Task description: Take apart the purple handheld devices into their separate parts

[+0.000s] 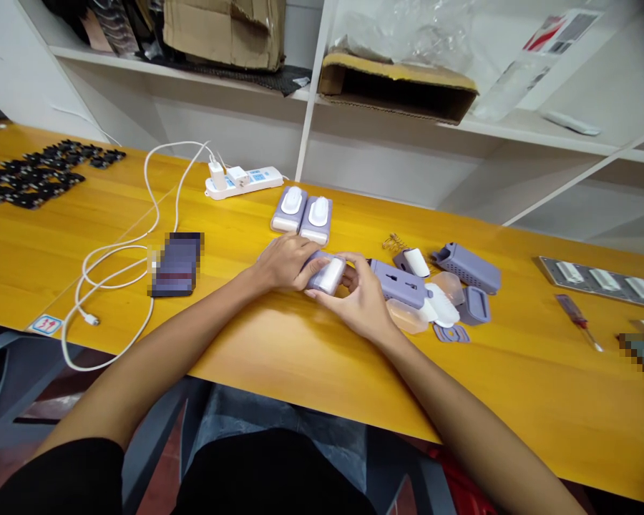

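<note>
you gripped a purple-and-white device (331,275) between your left hand (288,262) and right hand (360,297), fingers of both closed around it, over the yellow table (279,350). two similar devices (316,214) lay side by side just beyond your left hand; a purple casing (400,285) lay just beside your right hand, a screwdriver (575,316) farther right.

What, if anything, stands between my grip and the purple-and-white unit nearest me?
Nothing visible: your left grip and right grip both touch the purple-and-white unit directly. The purple panel lies beyond the right grip, not in between.
</note>
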`<state>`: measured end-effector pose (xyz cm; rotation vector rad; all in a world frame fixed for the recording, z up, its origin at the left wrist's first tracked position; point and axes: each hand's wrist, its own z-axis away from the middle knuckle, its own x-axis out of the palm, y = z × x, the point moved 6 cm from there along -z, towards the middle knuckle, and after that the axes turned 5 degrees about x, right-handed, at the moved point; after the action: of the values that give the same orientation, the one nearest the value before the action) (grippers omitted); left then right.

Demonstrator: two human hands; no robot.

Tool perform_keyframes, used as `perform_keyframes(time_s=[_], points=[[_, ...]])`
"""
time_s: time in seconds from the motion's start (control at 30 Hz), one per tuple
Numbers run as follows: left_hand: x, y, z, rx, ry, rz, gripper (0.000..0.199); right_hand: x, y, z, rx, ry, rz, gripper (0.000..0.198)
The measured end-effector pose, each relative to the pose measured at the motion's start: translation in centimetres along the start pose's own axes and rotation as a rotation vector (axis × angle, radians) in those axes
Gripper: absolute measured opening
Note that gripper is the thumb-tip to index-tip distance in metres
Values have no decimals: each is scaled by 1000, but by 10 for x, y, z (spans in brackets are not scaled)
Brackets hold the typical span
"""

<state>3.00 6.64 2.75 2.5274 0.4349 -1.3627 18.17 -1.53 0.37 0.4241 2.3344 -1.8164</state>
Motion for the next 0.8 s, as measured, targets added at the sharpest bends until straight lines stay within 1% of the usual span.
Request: perform_keyframes(time_s=[0.07,0.2,0.27,0.33,0.43,0.53,0.7,0.8], points=[[1,0,0,1,-7,12,55,-1,-3,0,16,3,15,72],[1,1,-1,10,-9,18,54,-8,-7,1,12,111,166,70],[2,1,-2,11,-6,15,55,-10,-8,2,3,133,194,70],[1,0,-1,6,7,20,55,-11,-9,0,-4,114,171,68],[-2,-5,0,15,22,47,54,-13,-10,-3,11,50,82,67],[-6,-12,2,23,13,61,56,-15,-13,-5,15,2,17,70],[-9,-19,4,-10,11,80,56,-17,-12,-5,-20,51,28,72],[-11,-19,3,-25,24,85,57,-17,-12,-3,-71,96,127,70]])
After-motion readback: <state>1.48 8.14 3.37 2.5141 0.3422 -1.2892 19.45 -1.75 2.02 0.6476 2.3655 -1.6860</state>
